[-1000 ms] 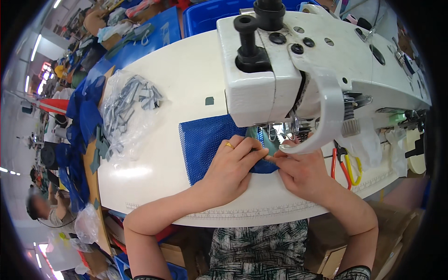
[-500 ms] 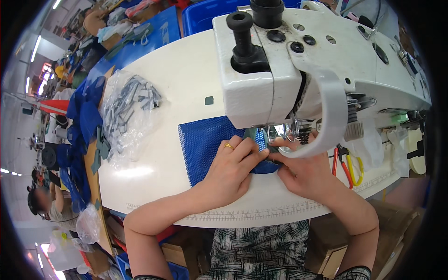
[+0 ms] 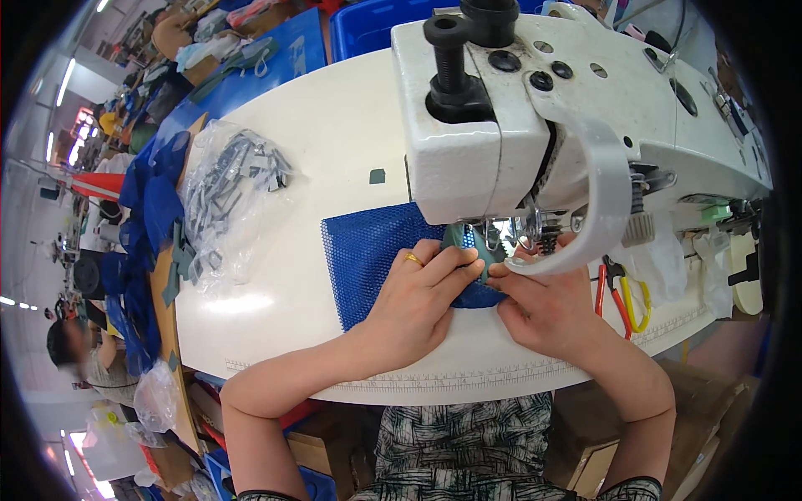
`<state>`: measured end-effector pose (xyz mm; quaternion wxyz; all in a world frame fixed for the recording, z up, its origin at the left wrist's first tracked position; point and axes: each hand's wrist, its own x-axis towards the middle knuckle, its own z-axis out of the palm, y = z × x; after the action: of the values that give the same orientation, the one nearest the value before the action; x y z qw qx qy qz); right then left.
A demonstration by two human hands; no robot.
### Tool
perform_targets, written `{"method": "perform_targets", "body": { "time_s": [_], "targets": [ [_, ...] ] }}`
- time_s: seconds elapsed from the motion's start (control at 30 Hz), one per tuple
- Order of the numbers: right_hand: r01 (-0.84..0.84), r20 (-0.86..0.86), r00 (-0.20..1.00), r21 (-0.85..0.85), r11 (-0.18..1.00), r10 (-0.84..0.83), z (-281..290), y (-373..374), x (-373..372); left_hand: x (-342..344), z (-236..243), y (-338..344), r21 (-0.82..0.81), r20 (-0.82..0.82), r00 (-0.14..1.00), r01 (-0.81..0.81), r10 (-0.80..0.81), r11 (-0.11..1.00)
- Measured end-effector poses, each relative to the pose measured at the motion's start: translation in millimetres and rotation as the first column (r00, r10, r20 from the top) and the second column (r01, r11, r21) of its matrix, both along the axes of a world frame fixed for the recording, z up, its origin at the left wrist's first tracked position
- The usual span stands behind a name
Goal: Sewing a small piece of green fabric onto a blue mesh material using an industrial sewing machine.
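A piece of blue mesh fabric [image 3: 359, 255] lies on the white table under the head of a white sewing machine [image 3: 464, 159]. A dark green fabric strip [image 3: 491, 265] lies on the mesh, close to the presser foot and needle area. My left hand [image 3: 422, 292], with a ring on one finger, rests on the mesh, its thumb and fingertips closed together at the strip's edge. Just right of it, my right hand [image 3: 543, 301] pinches the strip, partly hidden behind the machine's white curved guard [image 3: 597, 209]. The fingertips of both hands nearly meet.
A clear plastic bag of grey strips [image 3: 238, 179] sits on the table's left. A small green scrap [image 3: 378, 176] lies behind the mesh. Red-handled and yellow-handled cutters [image 3: 622, 292] lie right of my right hand. A printed ruler [image 3: 434, 382] runs along the front edge.
The green strip now covers more of the mesh between my fingertips, where a bright patch of mesh showed before. My hands have shifted only slightly; the whole view has moved a little.
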<state>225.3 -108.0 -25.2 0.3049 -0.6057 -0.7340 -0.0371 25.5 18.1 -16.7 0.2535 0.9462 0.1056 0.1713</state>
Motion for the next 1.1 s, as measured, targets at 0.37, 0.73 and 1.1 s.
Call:
{"method": "perform_targets", "body": {
  "time_s": [0.37,0.73,1.1],
  "targets": [
    [0.016,-0.008,1.000,0.004,1.000,-0.016,-1.1,-0.5,0.4,-2.2,5.9,4.4,-0.033,-0.134,0.991,-0.009,0.004,0.999],
    [0.049,-0.059,0.997,-0.042,0.998,-0.051,-6.3,2.7,2.3,3.2,2.1,10.6,0.005,-0.123,0.992,-0.042,0.042,0.999],
    [0.026,-0.030,0.999,0.020,0.999,-0.026,-0.1,1.5,-1.1,2.6,46.2,25.4,0.135,-0.103,0.995,-0.002,0.016,0.991]
  ]
}}
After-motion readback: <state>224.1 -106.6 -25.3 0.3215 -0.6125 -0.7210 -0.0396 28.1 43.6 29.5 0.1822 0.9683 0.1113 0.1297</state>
